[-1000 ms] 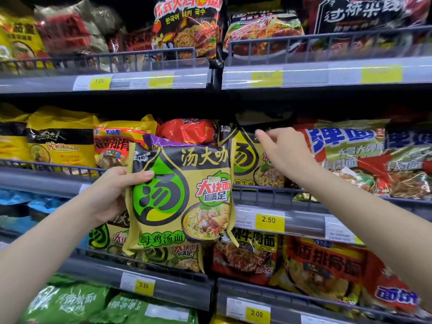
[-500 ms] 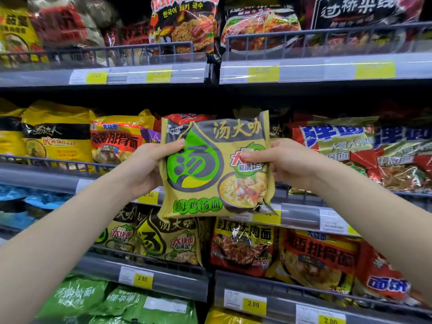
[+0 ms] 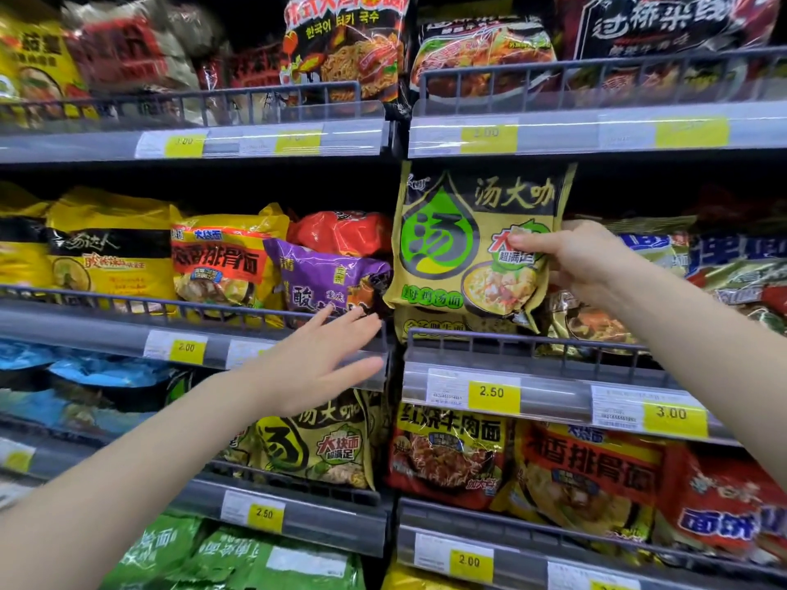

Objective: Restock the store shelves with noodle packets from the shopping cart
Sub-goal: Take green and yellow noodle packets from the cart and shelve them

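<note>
One noodle packet [image 3: 477, 244] is pinched at its right edge by your right hand [image 3: 583, 257], upright above the middle shelf [image 3: 532, 364]. Your left hand [image 3: 323, 359] hovers, fingers spread and empty. Next, judge the gap and lower it behind the rail.

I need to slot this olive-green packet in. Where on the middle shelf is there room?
The clearest gap is the dark space above the low packets at the right bay's left end, where the right hand holds the olive-green packet. Left of the divider, the purple packet and red packet crowd the bay.
</note>
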`<state>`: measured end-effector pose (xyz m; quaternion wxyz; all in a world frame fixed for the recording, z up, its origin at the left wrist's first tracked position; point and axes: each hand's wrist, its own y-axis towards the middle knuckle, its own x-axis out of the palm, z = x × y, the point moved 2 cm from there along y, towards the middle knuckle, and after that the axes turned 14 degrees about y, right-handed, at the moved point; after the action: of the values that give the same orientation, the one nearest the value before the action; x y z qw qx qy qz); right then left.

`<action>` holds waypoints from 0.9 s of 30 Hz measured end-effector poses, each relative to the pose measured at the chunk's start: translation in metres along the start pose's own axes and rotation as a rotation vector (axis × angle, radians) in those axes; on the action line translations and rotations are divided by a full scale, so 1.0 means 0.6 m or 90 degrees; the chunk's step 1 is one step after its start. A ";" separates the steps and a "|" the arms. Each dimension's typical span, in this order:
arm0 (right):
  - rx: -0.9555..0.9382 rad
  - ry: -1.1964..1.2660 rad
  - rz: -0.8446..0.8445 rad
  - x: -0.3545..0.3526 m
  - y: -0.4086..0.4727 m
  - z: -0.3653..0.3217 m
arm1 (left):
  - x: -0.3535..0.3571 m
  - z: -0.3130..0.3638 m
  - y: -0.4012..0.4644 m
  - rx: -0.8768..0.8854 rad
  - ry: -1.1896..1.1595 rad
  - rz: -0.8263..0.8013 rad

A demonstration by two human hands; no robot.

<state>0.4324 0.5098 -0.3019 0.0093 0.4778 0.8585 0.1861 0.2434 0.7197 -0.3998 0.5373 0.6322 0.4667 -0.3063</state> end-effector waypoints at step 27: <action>-0.134 -0.505 0.070 0.011 -0.004 0.055 | 0.001 0.000 0.002 0.007 0.043 0.010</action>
<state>0.4334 0.5242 -0.3324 0.3781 0.5540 0.7379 0.0749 0.2450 0.7196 -0.3997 0.5201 0.6487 0.4778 -0.2834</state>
